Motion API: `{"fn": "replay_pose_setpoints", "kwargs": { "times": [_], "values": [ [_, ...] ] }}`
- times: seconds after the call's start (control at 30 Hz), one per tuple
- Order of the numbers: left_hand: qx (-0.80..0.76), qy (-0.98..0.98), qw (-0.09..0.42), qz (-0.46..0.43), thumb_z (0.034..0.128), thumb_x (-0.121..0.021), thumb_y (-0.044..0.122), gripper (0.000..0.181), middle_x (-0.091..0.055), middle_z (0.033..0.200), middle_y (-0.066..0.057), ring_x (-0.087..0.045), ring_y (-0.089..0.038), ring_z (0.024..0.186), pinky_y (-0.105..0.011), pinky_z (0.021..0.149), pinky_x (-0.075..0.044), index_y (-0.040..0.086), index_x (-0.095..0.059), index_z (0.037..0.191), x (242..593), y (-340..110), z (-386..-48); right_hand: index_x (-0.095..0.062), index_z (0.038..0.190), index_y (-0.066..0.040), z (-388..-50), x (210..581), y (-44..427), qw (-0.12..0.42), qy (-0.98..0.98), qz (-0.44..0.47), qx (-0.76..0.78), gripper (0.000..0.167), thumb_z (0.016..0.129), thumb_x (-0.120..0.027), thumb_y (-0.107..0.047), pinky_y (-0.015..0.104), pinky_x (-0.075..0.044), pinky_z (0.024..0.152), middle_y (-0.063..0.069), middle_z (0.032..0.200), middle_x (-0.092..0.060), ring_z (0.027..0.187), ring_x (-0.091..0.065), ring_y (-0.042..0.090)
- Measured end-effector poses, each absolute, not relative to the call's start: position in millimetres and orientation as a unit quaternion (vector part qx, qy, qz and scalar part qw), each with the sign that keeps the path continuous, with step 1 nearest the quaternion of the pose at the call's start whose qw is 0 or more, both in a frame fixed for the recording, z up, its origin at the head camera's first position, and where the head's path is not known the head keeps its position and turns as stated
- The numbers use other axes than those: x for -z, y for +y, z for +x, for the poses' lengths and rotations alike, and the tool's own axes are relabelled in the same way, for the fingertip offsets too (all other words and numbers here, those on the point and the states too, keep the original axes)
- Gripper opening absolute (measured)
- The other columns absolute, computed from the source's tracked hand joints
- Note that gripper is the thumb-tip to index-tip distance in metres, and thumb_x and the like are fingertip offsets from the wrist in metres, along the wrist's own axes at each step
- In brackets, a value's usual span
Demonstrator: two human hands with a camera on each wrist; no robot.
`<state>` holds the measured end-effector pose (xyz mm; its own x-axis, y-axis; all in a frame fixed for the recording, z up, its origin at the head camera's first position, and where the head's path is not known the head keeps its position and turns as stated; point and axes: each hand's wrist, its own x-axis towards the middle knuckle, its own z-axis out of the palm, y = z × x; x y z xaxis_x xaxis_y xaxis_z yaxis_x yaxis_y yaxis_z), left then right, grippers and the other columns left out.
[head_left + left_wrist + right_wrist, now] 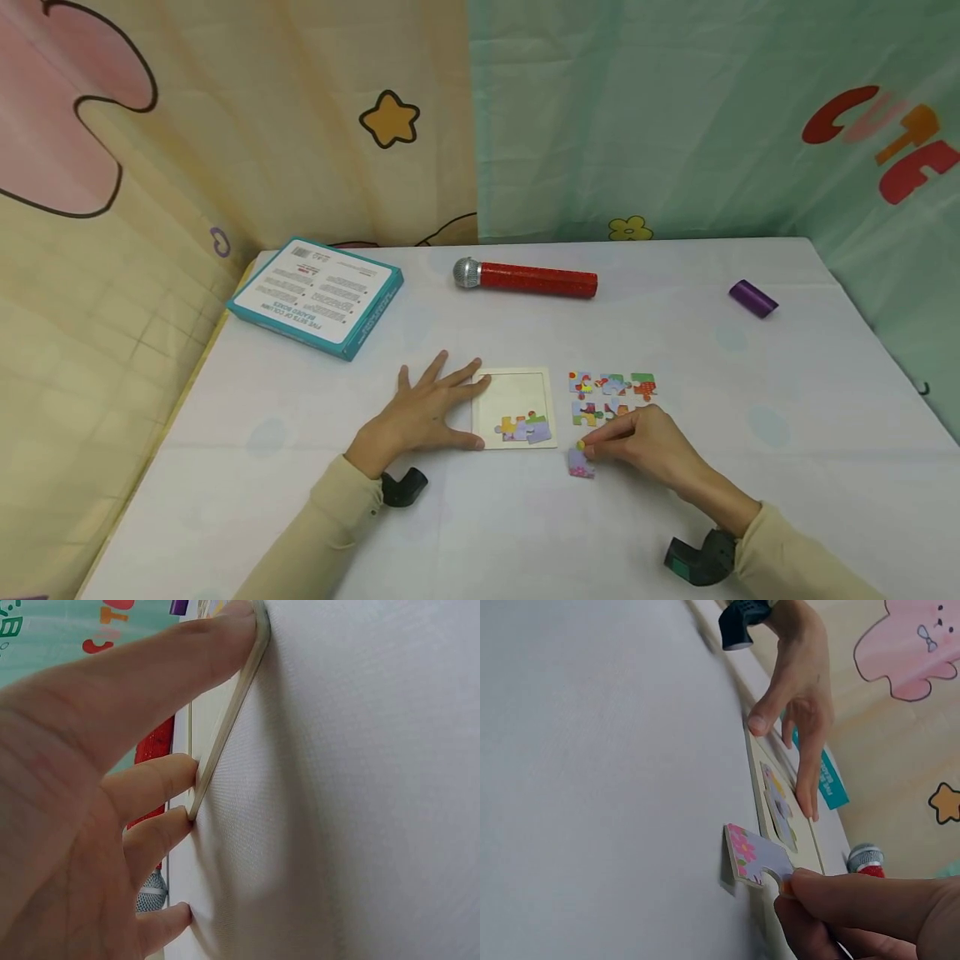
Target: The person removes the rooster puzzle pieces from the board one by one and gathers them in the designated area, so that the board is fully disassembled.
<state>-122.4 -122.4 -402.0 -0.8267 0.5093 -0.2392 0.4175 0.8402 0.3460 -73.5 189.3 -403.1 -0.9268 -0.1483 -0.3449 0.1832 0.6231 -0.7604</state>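
Observation:
My right hand (pixel 648 446) pinches a lilac jigsaw puzzle piece (pixel 580 465) between thumb and fingertips. In the right wrist view this piece (pixel 757 853) shows pink flowers and is tilted, its lower edge close to the tabletop. With fingers spread, my left hand (pixel 420 417) rests along the left side of a square, pale puzzle tray (pixel 513 392); the left wrist view shows the thumb and two fingers touching its edge. A few pieces (pixel 525 429) lie together in the tray's lower right. Several loose puzzle pieces (pixel 581 383) lie right of the tray, some partly hidden behind my right hand.
A teal box (pixel 315 292) lies at the back left of the white-covered table (pixel 465 533). Behind the tray lies a red microphone (pixel 532 279) with a silver head. A short purple cylinder (pixel 753 298) is at the back right. Printed curtains (pixel 600 108) hang beyond the table.

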Motion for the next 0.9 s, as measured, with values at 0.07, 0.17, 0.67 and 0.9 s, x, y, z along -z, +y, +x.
{"fn": "replay_pose_setpoints", "kwargs": {
  "times": [0.07, 0.17, 0.67, 0.9],
  "values": [
    [-0.141, 0.945, 0.165, 0.244, 0.0761, -0.077, 0.059, 0.087, -0.022, 0.162, 0.008, -0.002, -0.036, 0.15, -0.077, 0.105, -0.003, 0.029, -0.042, 0.15, 401.7, -122.5, -122.1, -0.081, 0.084, -0.022, -73.1, 404.8, 192.5, 0.188, 0.886, 0.009, 0.425, 0.013, 0.075, -0.085, -0.03, 0.027, -0.048, 0.072, -0.006, 0.09, -0.075, 0.095, -0.06, 0.012],
    [-0.142, 0.945, 0.162, 0.246, 0.076, -0.076, 0.059, 0.087, -0.023, 0.162, 0.007, -0.003, -0.037, 0.15, -0.077, 0.105, -0.004, 0.029, -0.042, 0.15, 401.8, -122.8, -121.6, -0.081, 0.083, -0.023, -73.5, 407.0, 195.5, 0.18, 0.893, 0.003, 0.413, 0.011, 0.075, -0.085, -0.03, 0.027, -0.048, 0.073, -0.007, 0.09, -0.075, 0.096, -0.06, 0.012],
    [-0.145, 0.945, 0.159, 0.247, 0.0752, -0.077, 0.06, 0.087, -0.024, 0.161, 0.007, -0.003, -0.037, 0.15, -0.078, 0.104, -0.004, 0.029, -0.043, 0.15, 403.0, -123.6, -121.4, -0.08, 0.078, -0.022, -72.0, 402.7, 188.9, 0.127, 0.922, -0.042, 0.363, 0.006, 0.074, -0.084, -0.019, 0.029, -0.048, 0.068, -0.009, 0.08, -0.073, 0.085, -0.063, 0.011],
    [-0.145, 0.945, 0.155, 0.249, 0.0749, -0.077, 0.06, 0.088, -0.024, 0.161, 0.007, -0.004, -0.037, 0.15, -0.078, 0.104, -0.004, 0.029, -0.043, 0.15, 403.6, -123.9, -121.5, -0.079, 0.076, -0.021, -71.3, 402.8, 186.2, 0.111, 0.927, -0.047, 0.356, 0.007, 0.074, -0.084, -0.017, 0.027, -0.048, 0.066, -0.011, 0.075, -0.072, 0.082, -0.062, 0.009]
  ]
}}
